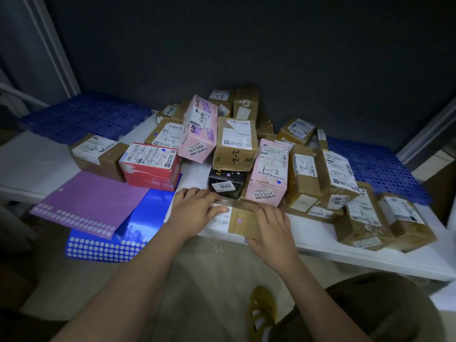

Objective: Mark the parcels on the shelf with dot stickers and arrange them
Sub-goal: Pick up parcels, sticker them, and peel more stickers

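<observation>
A flat brown parcel (240, 222) with a white label and a purple dot lies at the front edge of the white shelf (345, 245). My left hand (195, 211) rests on its left end, fingers laid across the label. My right hand (271, 228) grips its right end, fingers curled over the near edge. A purple sticker sheet (91, 203) and a blue sticker sheet (133, 230) lie to the left, overhanging the shelf edge. Behind stand a red box (150, 164), two pink boxes (197, 130) (270, 172) and a black box (225, 182).
Several brown parcels are heaped at the back and right of the shelf, some carrying blue dots. Blue plastic grids (84, 114) (377, 164) flank the pile. A dark wall stands behind. A yellow slipper (261, 312) is on the floor below.
</observation>
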